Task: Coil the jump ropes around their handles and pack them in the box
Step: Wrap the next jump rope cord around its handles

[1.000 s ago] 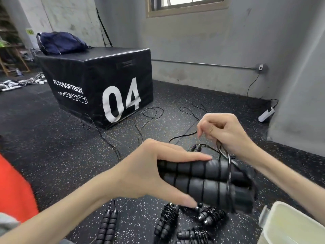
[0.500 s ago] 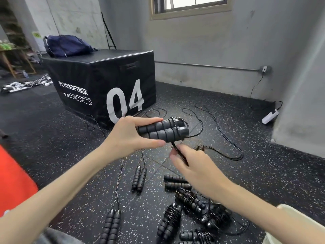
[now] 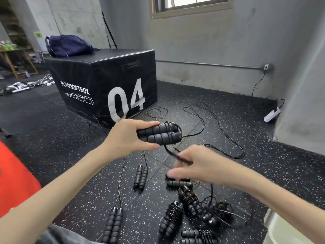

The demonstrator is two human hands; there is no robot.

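While the left hand [image 3: 126,138] gripped paired handles [image 3: 158,134] and the right hand [image 3: 198,164] pinched their cord [image 3: 171,153], wrapping had barely begun; several coiled ropes [image 3: 189,210] lay unpacked and two pairs [image 3: 126,196] uncoiled on the floor [image 3: 52,138].

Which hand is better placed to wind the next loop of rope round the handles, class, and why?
The right hand: it already pinches the loose rope just below the handles. The left hand is busy gripping the handles together.

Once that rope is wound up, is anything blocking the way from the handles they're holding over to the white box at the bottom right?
Nothing visible does. The left hand holds the handles in open air; the box shows only at the frame's corner. Coiled ropes lie on the floor below that path.
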